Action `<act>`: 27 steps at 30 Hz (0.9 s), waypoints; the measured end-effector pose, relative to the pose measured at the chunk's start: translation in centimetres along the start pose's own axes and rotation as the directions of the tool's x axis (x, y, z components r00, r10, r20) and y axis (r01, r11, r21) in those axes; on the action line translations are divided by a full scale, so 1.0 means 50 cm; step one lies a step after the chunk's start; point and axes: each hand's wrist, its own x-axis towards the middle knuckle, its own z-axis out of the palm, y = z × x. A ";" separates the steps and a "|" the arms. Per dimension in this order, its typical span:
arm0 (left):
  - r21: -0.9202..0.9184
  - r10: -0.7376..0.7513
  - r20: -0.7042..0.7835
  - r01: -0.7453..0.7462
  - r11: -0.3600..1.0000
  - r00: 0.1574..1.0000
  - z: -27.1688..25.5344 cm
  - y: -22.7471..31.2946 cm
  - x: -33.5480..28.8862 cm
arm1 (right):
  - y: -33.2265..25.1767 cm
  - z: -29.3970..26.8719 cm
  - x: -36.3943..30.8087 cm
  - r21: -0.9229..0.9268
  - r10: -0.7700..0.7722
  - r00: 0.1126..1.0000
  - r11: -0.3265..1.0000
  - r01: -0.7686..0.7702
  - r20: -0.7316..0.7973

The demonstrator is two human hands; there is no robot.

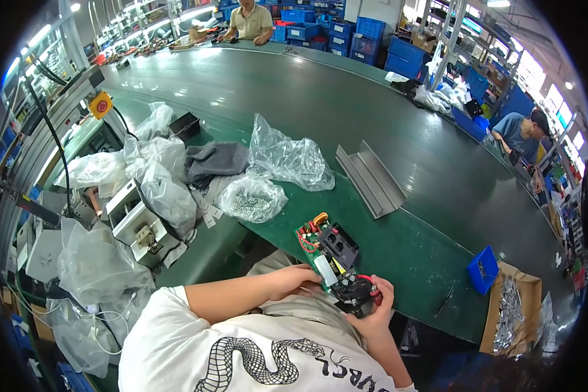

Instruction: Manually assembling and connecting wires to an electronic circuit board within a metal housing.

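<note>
A green circuit board [306,244] with a copper coil, red wires, a black socket block [339,244] and a white block is tilted at the table's near edge, close to my body. At its near end is a dark rounded part [355,289] with red and black leads. My right hand [376,310] is closed round this end, thumb below and fingers by the red lead. My left hand [295,282] has its fingers bent against the board's left edge, beside the white block; their undersides are hidden.
A grey metal channel [371,179] lies beyond the board. Bagged parts [253,198] and a dark cloth [215,160] are at left, near a white metal housing [144,225]. At right are a blue bin [483,269], tweezers [445,302] and a carton [533,307] of metal pieces. Two people work farther off.
</note>
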 end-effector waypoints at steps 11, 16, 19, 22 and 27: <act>0.906 0.322 0.100 -0.220 0.362 0.941 0.038 0.078 -0.027 | 0.055 -0.118 0.042 -0.144 0.054 0.997 0.988 -0.060 -0.048; 0.760 0.722 -0.055 -0.440 0.478 0.689 -0.064 0.159 0.029 | 0.085 -0.147 0.042 -0.458 -0.041 0.997 0.889 0.005 -0.069; 0.406 0.620 -0.341 -0.484 0.775 0.707 -0.133 0.241 0.090 | 0.099 -0.144 0.041 -0.483 0.001 0.979 0.869 -0.101 -0.204; 0.214 0.447 -0.405 -0.392 0.894 0.798 -0.169 0.292 0.152 | 0.100 -0.145 0.055 -0.490 0.046 0.978 0.860 -0.141 -0.202; 0.634 0.673 -0.288 -0.391 0.667 0.682 -0.055 0.549 0.247 | 0.084 -0.186 0.032 -0.724 0.136 0.983 0.665 -0.181 -0.121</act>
